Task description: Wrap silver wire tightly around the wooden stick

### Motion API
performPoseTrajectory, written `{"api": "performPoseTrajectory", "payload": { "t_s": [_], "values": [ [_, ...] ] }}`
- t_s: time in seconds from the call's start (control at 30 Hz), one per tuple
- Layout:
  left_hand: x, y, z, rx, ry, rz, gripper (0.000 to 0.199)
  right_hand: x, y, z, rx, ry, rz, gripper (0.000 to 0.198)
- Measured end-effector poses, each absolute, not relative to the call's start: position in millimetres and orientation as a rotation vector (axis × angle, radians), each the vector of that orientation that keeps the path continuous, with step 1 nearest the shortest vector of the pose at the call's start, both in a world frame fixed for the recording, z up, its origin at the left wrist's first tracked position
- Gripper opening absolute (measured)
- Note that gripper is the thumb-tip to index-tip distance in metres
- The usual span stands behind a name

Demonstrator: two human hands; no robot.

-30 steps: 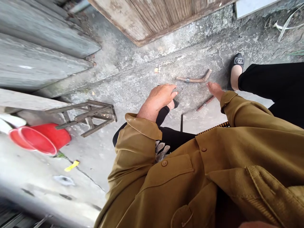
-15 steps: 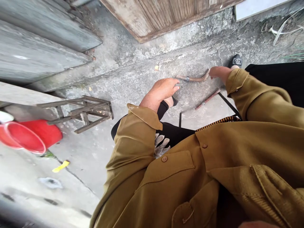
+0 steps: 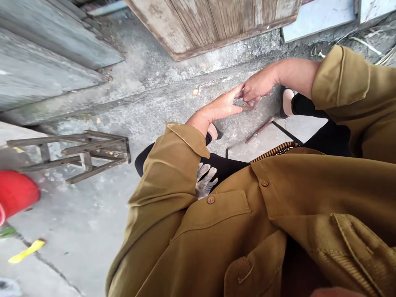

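My left hand (image 3: 222,105) reaches forward over the concrete, its thumb and forefinger spread apart. Against its fingertips is my right hand (image 3: 259,86), fingers curled in; whatever they pinch is hidden. Just below the fingers a short bit of a brownish stick (image 3: 249,107) shows, mostly covered, and I cannot tell whether it is held. A straight reddish-brown stick (image 3: 260,130) with wire wound round it lies on the ground nearer my body. A whitish glove (image 3: 206,180) rests on my lap by the left sleeve.
A small wooden stool (image 3: 93,154) lies on its side at the left, near a red bucket (image 3: 18,194) and a yellow object (image 3: 27,251). A weathered wooden panel (image 3: 216,24) and a pale slab (image 3: 320,20) stand along the far side. My feet flank the work spot.
My right hand has moved left to meet my left hand. The curved stick, in plain sight between them before, is now mostly covered. The view has shifted right.
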State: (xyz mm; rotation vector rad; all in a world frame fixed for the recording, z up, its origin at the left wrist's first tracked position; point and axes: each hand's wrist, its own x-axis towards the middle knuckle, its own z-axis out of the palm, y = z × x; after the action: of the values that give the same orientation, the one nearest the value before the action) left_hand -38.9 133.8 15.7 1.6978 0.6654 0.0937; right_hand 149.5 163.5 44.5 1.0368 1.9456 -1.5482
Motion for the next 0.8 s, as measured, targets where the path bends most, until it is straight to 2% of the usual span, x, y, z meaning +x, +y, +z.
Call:
{"api": "performPoseTrajectory", "payload": {
  "t_s": [0.1, 0.17, 0.27, 0.4, 0.5, 0.6, 0.7, 0.8],
  "values": [
    [-37, 131, 22, 1.723, 0.793, -0.001, 0.042, 153, 165, 69, 1.145, 1.928, -1.422, 0.026],
    [-39, 131, 29, 1.750, 0.903, -0.054, 0.033, 163, 170, 75, 1.224, 1.988, -1.400, 0.024],
    [-43, 135, 35, 1.790, 1.031, -0.028, 0.033, 186, 180, 77, 1.361, 2.055, -1.384, 0.022],
    [-50, 141, 33, 1.773, 1.178, 0.003, 0.030, 214, 192, 82, 1.506, 2.114, -1.037, 0.018],
    [-51, 141, 36, 1.692, 1.164, 0.070, 0.027, 218, 193, 88, 1.655, 2.085, -1.032, 0.022],
    [-47, 138, 45, 1.536, 1.080, 0.224, 0.028, 197, 187, 101, 1.782, 2.147, -1.006, 0.026],
    [-43, 141, 46, 1.334, 1.052, 0.400, 0.025, 160, 178, 121, 1.716, 2.286, -1.059, 0.033],
    [-44, 149, 35, 1.194, 1.115, 0.556, 0.017, 134, 175, 137, 1.666, 2.293, -0.870, 0.033]
  ]
}}
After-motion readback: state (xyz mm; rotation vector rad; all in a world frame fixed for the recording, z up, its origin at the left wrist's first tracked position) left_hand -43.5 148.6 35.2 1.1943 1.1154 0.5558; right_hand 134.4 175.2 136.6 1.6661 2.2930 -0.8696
